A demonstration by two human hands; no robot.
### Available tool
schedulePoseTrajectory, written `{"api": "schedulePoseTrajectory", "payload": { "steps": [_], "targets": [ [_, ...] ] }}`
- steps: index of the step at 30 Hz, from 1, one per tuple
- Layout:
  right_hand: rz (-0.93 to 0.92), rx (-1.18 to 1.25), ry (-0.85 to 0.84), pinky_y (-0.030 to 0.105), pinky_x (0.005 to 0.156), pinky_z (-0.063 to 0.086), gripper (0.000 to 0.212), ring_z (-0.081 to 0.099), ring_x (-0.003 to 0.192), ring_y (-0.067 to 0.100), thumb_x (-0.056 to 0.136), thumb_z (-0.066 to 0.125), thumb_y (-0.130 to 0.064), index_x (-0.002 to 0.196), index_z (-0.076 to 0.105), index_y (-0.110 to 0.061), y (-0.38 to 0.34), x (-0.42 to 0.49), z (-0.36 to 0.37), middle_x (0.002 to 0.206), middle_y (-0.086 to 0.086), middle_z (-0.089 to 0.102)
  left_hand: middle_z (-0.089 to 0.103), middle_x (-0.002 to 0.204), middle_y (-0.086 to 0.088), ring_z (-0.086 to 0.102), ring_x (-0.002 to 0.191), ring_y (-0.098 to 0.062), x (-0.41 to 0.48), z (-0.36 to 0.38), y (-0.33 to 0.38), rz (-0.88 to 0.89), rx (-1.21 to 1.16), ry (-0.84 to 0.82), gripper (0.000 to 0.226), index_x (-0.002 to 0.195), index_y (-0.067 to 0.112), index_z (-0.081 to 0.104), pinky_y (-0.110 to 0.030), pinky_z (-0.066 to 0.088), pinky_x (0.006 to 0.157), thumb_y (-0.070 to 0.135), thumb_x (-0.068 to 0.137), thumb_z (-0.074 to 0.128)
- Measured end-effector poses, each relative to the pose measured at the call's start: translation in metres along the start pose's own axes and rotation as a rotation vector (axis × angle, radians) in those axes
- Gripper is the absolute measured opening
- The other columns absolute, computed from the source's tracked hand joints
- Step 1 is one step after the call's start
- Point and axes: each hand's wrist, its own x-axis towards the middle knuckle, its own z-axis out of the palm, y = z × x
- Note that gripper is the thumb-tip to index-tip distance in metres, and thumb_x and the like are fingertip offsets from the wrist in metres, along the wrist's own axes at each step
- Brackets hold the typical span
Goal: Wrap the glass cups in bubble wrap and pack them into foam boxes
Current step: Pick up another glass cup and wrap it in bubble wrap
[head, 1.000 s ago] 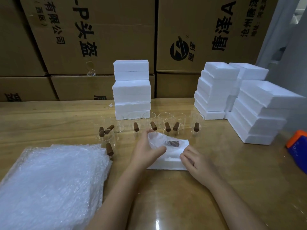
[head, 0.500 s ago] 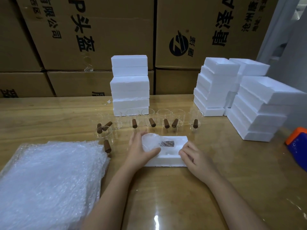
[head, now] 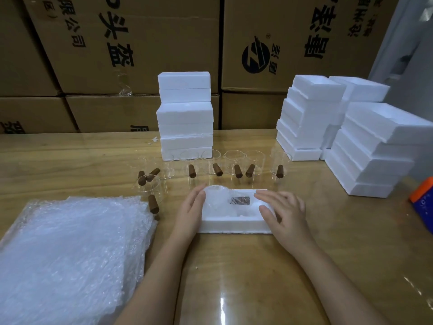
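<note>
Head view: your left grip [head: 191, 214] and right grip [head: 284, 214], both released, flank the foam box [head: 234, 227]; wrapped cup [head: 239, 200] lies inside, between them.

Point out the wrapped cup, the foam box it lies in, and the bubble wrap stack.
wrapped cup [head: 222, 201], head view, wrapped body beside the brown handle.
foam box [head: 234, 227], head view, bare front wall.
bubble wrap stack [head: 70, 254], head view, middle of the top sheet.

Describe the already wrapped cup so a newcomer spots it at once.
On the wooden table, an open foam box lies between the left hand and right hand. The cup inside is the only wrapped one; the other cups stand bare on the table.
</note>
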Motion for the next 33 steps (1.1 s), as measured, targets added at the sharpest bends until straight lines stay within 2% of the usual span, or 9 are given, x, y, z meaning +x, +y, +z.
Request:
{"api": "schedulePoseTrajectory", "payload": {
  "steps": [4,11,16,19,21,25,27,30,33],
  "targets": [
    [-0.004,0.007,-0.139,0.043,0.115,0.008,0.048,0.042,0.126,0.007,0.09,0.032,-0.053,0.122,0.062,-0.033,-0.001,-0.002,0.007,0.123,-0.031,0.05,0.055,0.108,0.032,0.045,0.093,0.031,0.001,0.0,-0.003,0.017,0.018,0.001,0.024,0.119,0.033,0.058,0.008,0.031,0.069,0.026,0.099,0.045],
    [0.016,0.011,-0.234,0.035,0.116,-0.004,0.041,0.028,0.135,-0.002,0.094,0.033,-0.045,0.13,0.052,-0.04,0.0,-0.001,0.01,0.13,-0.038,0.041,0.058,0.105,0.029,0.049,0.091,0.025,0.0,0.001,-0.005,0.015,0.027,0.012,0.021,0.107,0.043,0.056,0.006,0.033,0.067,0.027,0.099,0.046],
    [0.009,0.03,-0.258,0.036,0.117,0.002,0.035,0.023,0.138,-0.001,0.1,0.041,-0.036,0.134,0.048,-0.038,0.0,-0.002,0.01,0.135,-0.036,0.036,0.056,0.108,0.032,0.049,0.092,0.025,0.003,0.0,-0.008,0.01,0.04,0.003,0.019,0.105,0.044,0.057,0.006,0.033,0.066,0.03,0.098,0.046],
    [0.021,0.095,-0.266,0.035,0.114,0.019,0.037,0.024,0.137,-0.001,0.099,0.046,-0.03,0.135,0.048,-0.036,0.0,-0.002,0.01,0.135,-0.035,0.038,0.05,0.119,0.031,0.047,0.103,0.02,0.005,-0.001,-0.01,0.027,0.067,-0.009,0.016,0.101,0.041,0.058,-0.004,0.033,0.08,0.031,0.098,0.046],
    [0.026,0.138,-0.268,0.037,0.112,0.027,0.038,0.024,0.136,-0.001,0.098,0.049,-0.028,0.136,0.048,-0.033,0.001,-0.003,0.011,0.136,-0.031,0.041,0.046,0.132,0.018,0.043,0.119,0.004,0.007,-0.001,-0.012,0.031,0.122,0.005,0.02,0.111,0.031,0.059,-0.019,0.031,0.095,0.032,0.099,0.044],
    [-0.003,0.111,-0.192,0.019,0.112,0.017,0.04,0.022,0.135,0.003,0.094,0.057,-0.026,0.133,0.051,-0.033,0.0,-0.003,0.011,0.143,-0.023,0.036,0.04,0.137,0.01,0.035,0.126,-0.005,0.004,-0.002,-0.01,0.021,0.108,0.045,0.042,0.137,0.021,0.044,-0.024,0.024,0.103,0.041,0.102,0.031],
    [0.046,0.081,-0.116,0.01,0.105,0.014,0.045,0.024,0.133,0.004,0.09,0.063,-0.029,0.133,0.051,-0.031,0.001,-0.003,0.011,0.146,-0.017,0.032,0.047,0.125,0.006,0.043,0.116,-0.008,0.001,-0.002,-0.011,0.049,0.124,0.157,0.04,0.128,0.019,0.051,-0.023,0.03,0.095,0.039,0.102,0.029],
    [0.217,0.172,-0.07,0.016,0.096,0.03,0.052,0.032,0.127,-0.002,0.087,0.064,-0.035,0.135,0.046,-0.031,0.003,-0.004,0.011,0.141,-0.019,0.03,0.055,0.099,0.0,0.052,0.091,-0.016,-0.002,-0.002,-0.013,0.025,0.219,0.356,0.028,0.095,0.017,0.058,-0.024,0.035,0.069,0.032,0.101,0.036],
    [0.28,0.234,-0.068,0.022,0.095,0.038,0.05,0.042,0.124,0.003,0.09,0.06,-0.035,0.137,0.043,-0.025,0.005,-0.003,0.012,0.136,-0.017,0.036,0.063,0.079,-0.004,0.059,0.078,-0.022,-0.002,-0.002,-0.013,-0.051,0.202,0.395,0.031,0.077,0.02,0.056,-0.035,0.044,0.066,0.034,0.098,0.037]
  ]
}}
